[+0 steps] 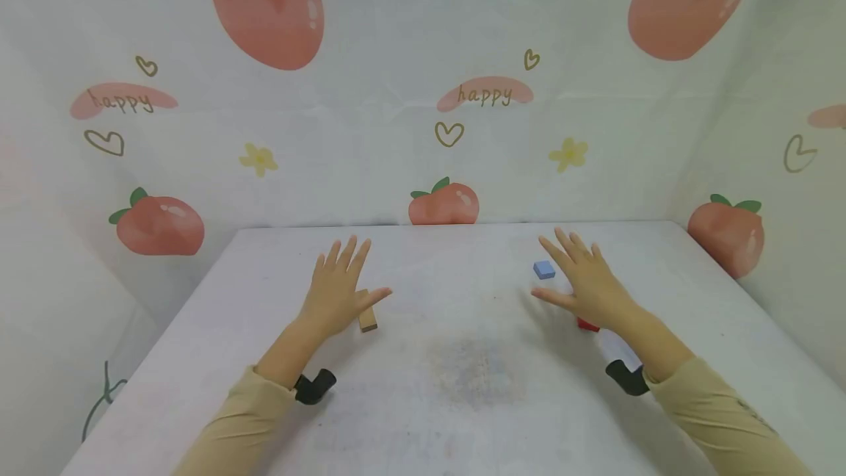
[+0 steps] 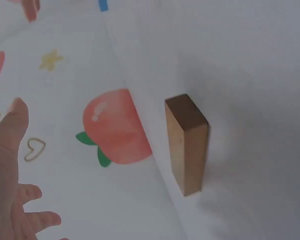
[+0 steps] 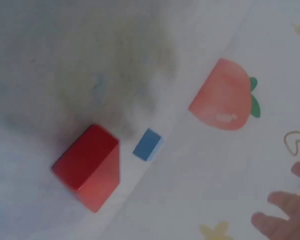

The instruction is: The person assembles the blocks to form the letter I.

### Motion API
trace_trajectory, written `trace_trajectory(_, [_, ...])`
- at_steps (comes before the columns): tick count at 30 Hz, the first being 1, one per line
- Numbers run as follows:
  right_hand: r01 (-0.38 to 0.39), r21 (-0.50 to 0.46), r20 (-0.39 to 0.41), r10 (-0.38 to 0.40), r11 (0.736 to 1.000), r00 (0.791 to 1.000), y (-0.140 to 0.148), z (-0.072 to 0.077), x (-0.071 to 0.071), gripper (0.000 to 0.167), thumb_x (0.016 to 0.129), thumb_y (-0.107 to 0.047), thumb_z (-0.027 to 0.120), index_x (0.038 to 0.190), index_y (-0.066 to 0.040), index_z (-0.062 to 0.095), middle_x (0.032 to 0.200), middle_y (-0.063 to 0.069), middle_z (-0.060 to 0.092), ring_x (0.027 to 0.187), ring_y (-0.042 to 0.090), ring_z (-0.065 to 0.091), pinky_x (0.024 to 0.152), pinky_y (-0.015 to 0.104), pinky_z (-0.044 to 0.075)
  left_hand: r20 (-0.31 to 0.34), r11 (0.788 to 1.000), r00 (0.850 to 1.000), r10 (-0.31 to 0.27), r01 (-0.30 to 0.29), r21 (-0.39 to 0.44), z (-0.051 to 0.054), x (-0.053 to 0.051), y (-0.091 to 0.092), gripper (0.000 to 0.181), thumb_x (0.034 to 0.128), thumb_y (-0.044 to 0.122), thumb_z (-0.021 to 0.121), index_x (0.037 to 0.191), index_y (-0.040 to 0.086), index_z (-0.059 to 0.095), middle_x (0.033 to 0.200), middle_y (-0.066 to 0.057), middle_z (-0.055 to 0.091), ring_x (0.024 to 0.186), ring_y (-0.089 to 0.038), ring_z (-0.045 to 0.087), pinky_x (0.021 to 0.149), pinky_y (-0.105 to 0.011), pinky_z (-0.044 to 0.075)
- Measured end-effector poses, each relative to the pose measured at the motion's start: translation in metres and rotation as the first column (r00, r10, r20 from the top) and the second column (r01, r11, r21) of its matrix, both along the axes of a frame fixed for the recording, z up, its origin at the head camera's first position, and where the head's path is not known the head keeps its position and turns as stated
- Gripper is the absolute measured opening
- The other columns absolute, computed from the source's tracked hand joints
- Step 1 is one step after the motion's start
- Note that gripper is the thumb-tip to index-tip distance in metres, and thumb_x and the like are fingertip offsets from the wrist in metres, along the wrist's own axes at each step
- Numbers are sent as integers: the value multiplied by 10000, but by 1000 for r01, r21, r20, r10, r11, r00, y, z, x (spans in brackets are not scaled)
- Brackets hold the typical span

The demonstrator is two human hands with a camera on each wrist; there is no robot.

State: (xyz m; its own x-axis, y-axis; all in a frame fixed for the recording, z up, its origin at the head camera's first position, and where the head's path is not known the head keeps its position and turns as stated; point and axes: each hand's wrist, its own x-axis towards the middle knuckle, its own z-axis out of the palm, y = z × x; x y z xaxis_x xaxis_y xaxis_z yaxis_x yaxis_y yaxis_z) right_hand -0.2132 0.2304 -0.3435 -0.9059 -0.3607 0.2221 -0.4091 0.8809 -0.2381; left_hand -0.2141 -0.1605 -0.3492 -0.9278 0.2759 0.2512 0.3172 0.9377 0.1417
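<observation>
My left hand [image 1: 333, 291] hovers over the table with its fingers spread, holding nothing. Partly behind it in the head view lies a plain wooden block [image 1: 368, 320], whose long shape [image 2: 188, 150] shows whole in the left wrist view. On the other side, my right hand [image 1: 590, 286] is also raised with straight, spread fingers and nothing in it. It mostly covers a red block [image 1: 588, 325] in the head view; the right wrist view shows the red block [image 3: 92, 167] fully. A small blue block [image 1: 545, 269] lies just beyond the right thumb.
The white table [image 1: 463, 278] ends at a hanging cloth [image 1: 370, 131] printed with fruit, hearts and flowers. A smudged stain [image 1: 476, 369] marks the table's middle. Dark wrist mounts [image 1: 316, 387] sit under both forearms. A thin green cord [image 1: 104, 395] hangs at the left.
</observation>
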Motion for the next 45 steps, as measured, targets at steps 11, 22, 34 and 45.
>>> trace_trajectory(11, [-10,-214,207,55,977,977,29,-6,1,803,817,-413,685,1452,-89,314,1505,243,240,1366,468,215,1016,708,222,124,969,990,-61,29,247,-11,1,-23,790,864,471,602,1450,35,300,1492,-229,304,1345,-441,326,1080,-572,304])
trace_trajectory(22, [-18,-276,218,81,961,973,51,-21,1,616,818,-279,706,1327,-15,483,1399,280,394,1307,492,297,993,704,264,284,965,956,-67,-11,263,-19,1,-33,791,852,464,620,1447,44,310,1490,-234,298,1351,-462,293,1057,-617,296])
trace_trajectory(34, [-89,-295,215,157,951,964,65,-32,-1,545,790,-205,732,1254,9,543,1293,269,515,1176,461,456,913,655,407,346,970,929,-130,47,238,-26,2,-37,779,804,420,694,1407,36,385,1448,-256,355,1336,-454,325,1057,-599,309])
trace_trajectory(45, [-82,-307,244,162,948,956,73,-38,-2,507,780,-206,743,1212,5,581,1290,276,521,1178,459,435,893,660,416,344,974,927,-151,80,213,-32,2,-35,690,802,341,718,1360,31,455,1412,-257,404,1302,-447,383,1044,-577,347])
